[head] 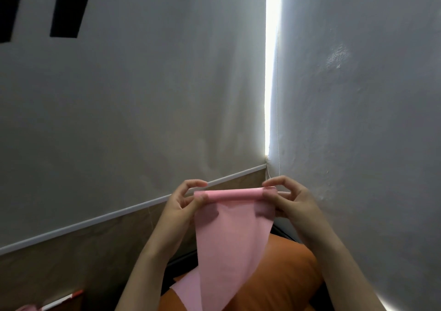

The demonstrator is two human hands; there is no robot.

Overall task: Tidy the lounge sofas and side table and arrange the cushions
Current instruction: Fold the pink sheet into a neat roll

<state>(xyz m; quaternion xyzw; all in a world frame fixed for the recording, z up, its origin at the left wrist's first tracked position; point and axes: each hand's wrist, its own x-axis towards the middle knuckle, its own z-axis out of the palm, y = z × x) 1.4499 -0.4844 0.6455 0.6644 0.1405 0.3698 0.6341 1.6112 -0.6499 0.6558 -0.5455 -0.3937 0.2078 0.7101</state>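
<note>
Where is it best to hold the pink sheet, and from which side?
Pinch the rolled top edge of the pink sheet at its two ends, from either side, as the left hand and right hand do. The roll is likely the firmest part; the rest hangs loose in front of the orange cushion.

Two bare hands are showing, the left hand [181, 203] and the right hand [288, 200], and between them one pink sheet [226, 251] of thin, flat material is hanging, its top edge rolled into a single tube. One plump orange cushion [281, 282] is lying below it. Two black rectangular bars [69, 7] are slanting across the upper left corner. One bright vertical strip of light [272, 71] is glowing, with one thin beaded cord [277, 119] hanging beside it. One white horizontal rail [119, 212] is running across the left wall, and one small red-and-white object [64, 300] is peeking in at the lower left.
</note>
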